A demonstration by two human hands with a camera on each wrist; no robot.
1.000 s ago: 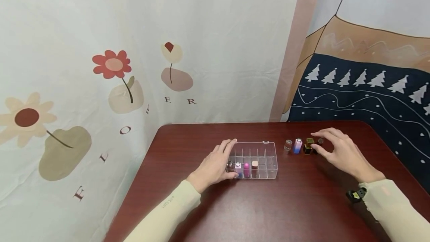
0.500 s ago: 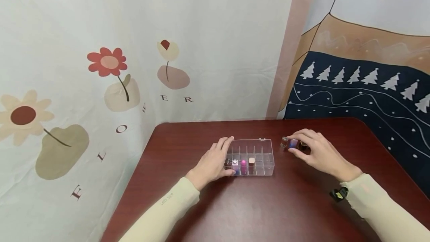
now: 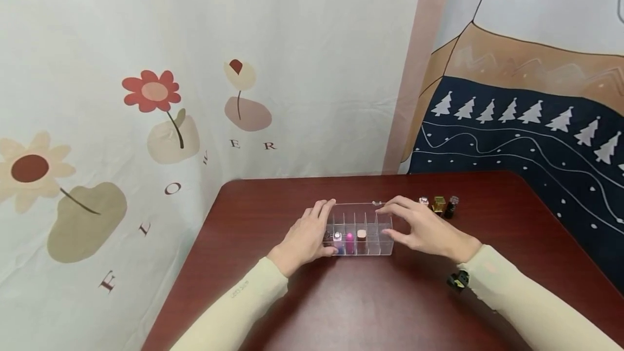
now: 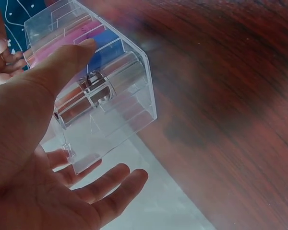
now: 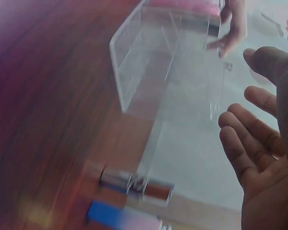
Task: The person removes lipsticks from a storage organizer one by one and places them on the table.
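A clear divided box point(image 3: 383, 248) stands on the table, with several small lipsticks in its front left compartments. Among them are a bright pink lipstick point(image 3: 350, 243), a white-and-blue one point(image 3: 338, 240) and a dark one with a beige cap point(image 3: 361, 235). My left hand point(image 3: 302, 238) grips the box's left end, its thumb point(image 4: 69, 60) across the front and fingers behind. At the right end my right hand point(image 3: 429, 229) has its thumb and fingers apart, with nothing between them. The right wrist view shows a clear-and-brown lipstick tube point(image 5: 137, 185) and a blue-and-pink tube point(image 5: 119, 214) outside the box.
Right of the box, beyond my right hand, stand a gold lipstick point(image 3: 439, 205) and a black one point(image 3: 452, 207). The dark red table point(image 3: 370, 302) has its back edge against a printed curtain point(image 3: 312, 69).
My right hand has moved left, past the row of lipsticks, to the right end of the box. The left hand stays on the box. The view has shifted slightly.
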